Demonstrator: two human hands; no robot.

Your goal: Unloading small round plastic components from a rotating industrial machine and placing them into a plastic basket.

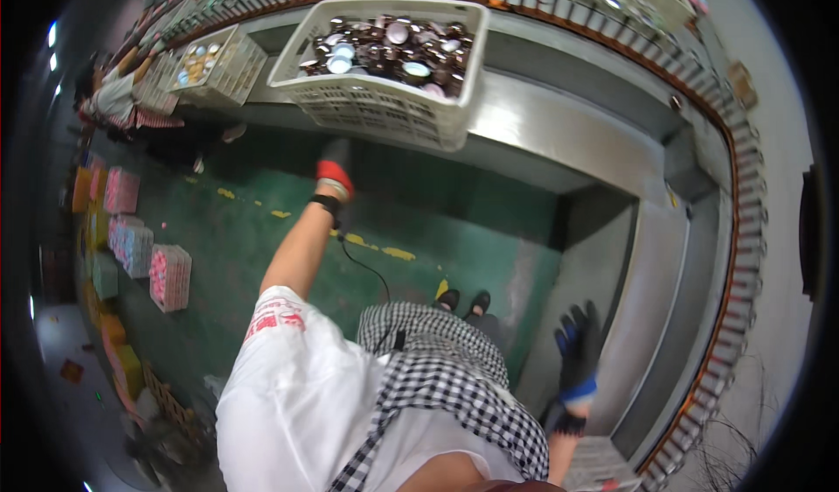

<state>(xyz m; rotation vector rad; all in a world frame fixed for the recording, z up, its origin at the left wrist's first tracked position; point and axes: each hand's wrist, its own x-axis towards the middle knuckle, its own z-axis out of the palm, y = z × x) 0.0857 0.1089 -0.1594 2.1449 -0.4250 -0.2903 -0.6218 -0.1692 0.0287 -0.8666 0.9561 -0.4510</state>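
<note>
My left hand (336,170), in a dark glove with a red cuff, reaches forward just below the near side of a white plastic crate (384,107). Its fingers are blurred, so their pose does not show. Many shiny brown caps or lids (393,48) fill the crate, mixed with a few pale blue and pink ones. At the lower right, my right hand (578,349), in a black and blue glove, hangs in the air with fingers spread and nothing in it. Beside it runs the metal ledge (642,300).
A curved conveyor with upright pins (732,256) wraps round the bench's far and right sides. Another crate (223,77) stands left of the full one, near a person (122,94). Pink-filled baskets (170,278) sit on the green floor. A cable (367,266) trails from my left wrist.
</note>
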